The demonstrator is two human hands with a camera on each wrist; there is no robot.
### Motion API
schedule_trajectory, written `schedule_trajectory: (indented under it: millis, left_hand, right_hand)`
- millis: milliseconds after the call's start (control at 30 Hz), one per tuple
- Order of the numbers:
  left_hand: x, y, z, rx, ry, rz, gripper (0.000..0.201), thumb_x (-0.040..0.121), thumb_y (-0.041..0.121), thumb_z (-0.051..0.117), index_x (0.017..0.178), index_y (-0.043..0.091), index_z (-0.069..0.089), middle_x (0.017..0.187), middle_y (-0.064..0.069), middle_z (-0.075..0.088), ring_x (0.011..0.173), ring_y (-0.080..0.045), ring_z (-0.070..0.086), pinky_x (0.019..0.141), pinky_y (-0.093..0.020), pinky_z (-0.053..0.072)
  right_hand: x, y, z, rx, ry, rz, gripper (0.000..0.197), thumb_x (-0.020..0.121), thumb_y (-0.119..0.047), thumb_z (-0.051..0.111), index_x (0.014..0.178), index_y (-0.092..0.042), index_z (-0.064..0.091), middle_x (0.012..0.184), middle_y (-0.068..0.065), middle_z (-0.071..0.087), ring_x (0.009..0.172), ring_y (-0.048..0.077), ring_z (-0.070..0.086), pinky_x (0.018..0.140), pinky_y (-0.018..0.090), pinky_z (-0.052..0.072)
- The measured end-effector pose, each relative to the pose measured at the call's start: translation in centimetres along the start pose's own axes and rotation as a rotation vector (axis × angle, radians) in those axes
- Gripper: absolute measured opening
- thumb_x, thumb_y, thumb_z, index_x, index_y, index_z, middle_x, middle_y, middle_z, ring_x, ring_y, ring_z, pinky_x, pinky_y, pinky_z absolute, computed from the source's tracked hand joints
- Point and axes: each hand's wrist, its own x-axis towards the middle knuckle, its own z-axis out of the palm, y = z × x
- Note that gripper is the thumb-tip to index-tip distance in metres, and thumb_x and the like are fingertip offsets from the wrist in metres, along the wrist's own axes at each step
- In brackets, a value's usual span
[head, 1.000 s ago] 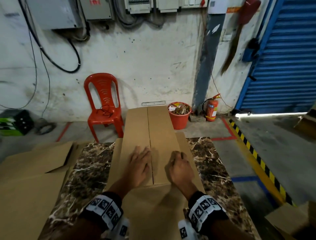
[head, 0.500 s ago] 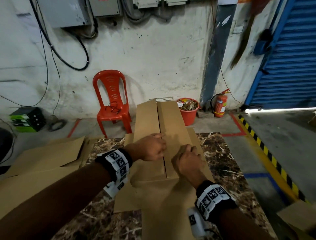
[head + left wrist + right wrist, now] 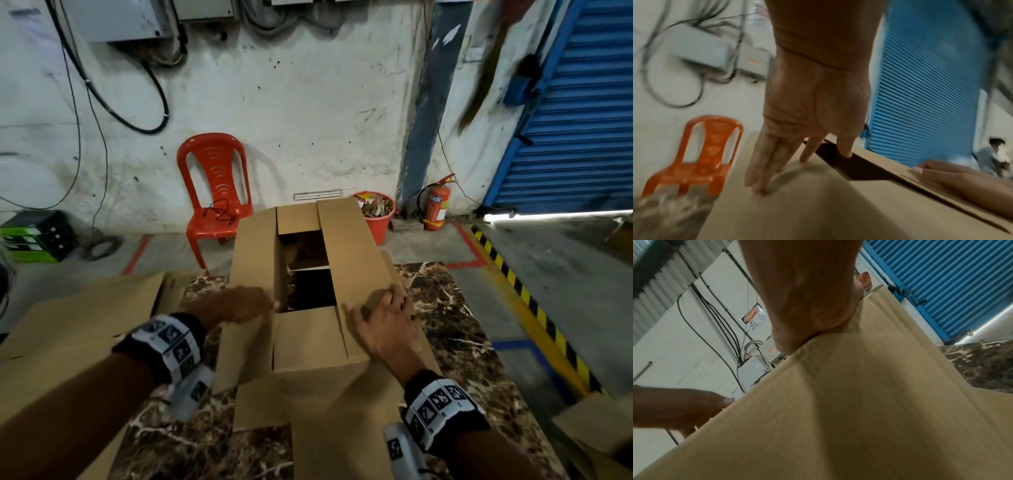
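The box (image 3: 308, 342) lies in the middle of the bench (image 3: 462, 325), its two long top flaps parted, with a dark gap between them. Our left hand (image 3: 239, 305) rests on the left flap (image 3: 253, 253) with straight fingers (image 3: 764, 162) (one of them dips into the gap). Our right hand (image 3: 383, 325) curls around the near outer edge of the right flap (image 3: 352, 250) and pinches it. We judge that we are at the step of opening the flaps. Next, both flaps should swing outward together and evenly, so that the box does not twist or slide.
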Motion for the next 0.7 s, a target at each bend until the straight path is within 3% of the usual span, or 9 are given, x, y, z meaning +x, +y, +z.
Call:
schedule_trajectory:
  millis: [67, 133, 200, 333, 433, 533, 633, 667, 700]
  left_hand:
    - [1.0, 1.4, 3.6, -0.266, 0.095, -0.082, 0.066, 0.097, 0.06, 0.033, 0.136, 0.008, 0.04, 0.14, -0.016, 0.046, 0.125, -0.035, 0.048, 0.099, -0.037, 0.039]
    - [1.9, 3.7, 6.8, -0.442, 0.21, -0.254, 0.083, 0.093, 0.068, 0.031, 0.149, 0.008, 0.019, 0.154, -0.025, 0.022, 0.139, -0.045, 0.027, 0.112, -0.052, 0.027]
    - [2.4, 5.2, 8.7, -0.52, 0.315, -0.34, 0.085, 0.092, 0.069, 0.029, 0.154, 0.015, 0.005, 0.159, -0.022, 0.002, 0.144, -0.049, 0.007, 0.114, -0.063, 0.014]
    - [2.3, 4.7, 9.8, -0.349, 0.51, -0.182, 0.069, 0.097, 0.061, 0.024, 0.154, 0.024, 0.016, 0.162, -0.01, 0.005, 0.148, -0.038, 0.001, 0.113, -0.065, 0.013]
    - [2.4, 4.5, 10.2, -0.157, 0.517, -0.053, 0.059, 0.098, 0.059, 0.019, 0.145, 0.03, 0.039, 0.163, -0.004, 0.013, 0.15, -0.033, 0.0, 0.114, -0.064, 0.012]
    - [2.3, 4.6, 10.2, -0.074, 0.518, -0.02, 0.054, 0.098, 0.056, 0.019, 0.129, 0.031, 0.055, 0.155, 0.001, 0.035, 0.15, -0.03, 0.006, 0.112, -0.063, 0.016]
    - [2.1, 4.7, 10.0, -0.037, 0.539, -0.024, 0.054, 0.095, 0.058, 0.022, 0.119, 0.028, 0.06, 0.141, 0.0, 0.049, 0.148, -0.031, 0.011, 0.109, -0.061, 0.02]
    - [2.1, 4.8, 10.0, -0.034, 0.539, -0.031, 0.05, 0.097, 0.058, 0.027, 0.117, 0.027, 0.06, 0.139, 0.0, 0.051, 0.147, -0.03, 0.012, 0.109, -0.061, 0.021]
    - [2.2, 4.8, 10.0, -0.039, 0.542, -0.036, 0.045, 0.097, 0.056, 0.032, 0.116, 0.026, 0.06, 0.137, -0.001, 0.052, 0.147, -0.031, 0.012, 0.109, -0.06, 0.021]
  right_hand:
    - [-0.1, -0.2, -0.3, -0.005, -0.033, -0.032, 0.107, 0.08, -0.087, 0.021, 0.148, -0.005, 0.028, 0.161, 0.013, 0.015, 0.144, 0.038, 0.018, 0.109, 0.058, 0.028]
    - [-0.1, -0.2, -0.3, -0.036, -0.09, -0.067, 0.122, 0.07, -0.096, 0.014, 0.152, -0.006, 0.021, 0.163, 0.012, 0.008, 0.146, 0.039, 0.011, 0.112, 0.061, 0.021]
    - [-0.1, -0.3, -0.2, -0.087, -0.152, -0.079, 0.131, 0.064, -0.1, 0.015, 0.155, -0.006, 0.01, 0.164, 0.014, -0.001, 0.148, 0.041, 0.004, 0.113, 0.065, 0.014]
    - [0.2, -1.2, -0.8, -0.141, -0.251, -0.026, 0.129, 0.067, -0.095, 0.033, 0.156, -0.007, 0.002, 0.164, 0.014, -0.008, 0.149, 0.042, -0.004, 0.111, 0.07, 0.009]
    - [1.3, -1.8, -2.2, 0.012, -0.314, 0.042, 0.129, 0.054, -0.092, 0.041, 0.15, -0.006, 0.027, 0.158, 0.017, 0.018, 0.142, 0.043, 0.02, 0.111, 0.064, 0.023]
    - [2.2, -1.5, -5.5, 0.289, -0.294, 0.031, 0.076, 0.07, -0.072, 0.06, 0.112, -0.009, 0.067, 0.116, 0.011, 0.064, 0.101, 0.027, 0.06, 0.085, 0.034, 0.049]
    - [3.2, -0.1, -10.0, 0.477, -0.21, 0.0, 0.031, 0.084, -0.038, 0.067, 0.072, -0.01, 0.071, 0.072, 0.008, 0.069, 0.066, 0.023, 0.064, 0.069, 0.039, 0.055]
    - [3.6, 0.7, -11.4, 0.463, -0.16, 0.0, 0.026, 0.086, -0.03, 0.066, 0.072, -0.009, 0.072, 0.072, 0.01, 0.07, 0.067, 0.025, 0.065, 0.072, 0.041, 0.056]
    - [4.0, 1.3, -12.5, 0.414, -0.091, 0.0, 0.02, 0.086, -0.024, 0.065, 0.087, -0.006, 0.075, 0.087, 0.014, 0.073, 0.079, 0.029, 0.068, 0.078, 0.041, 0.056]
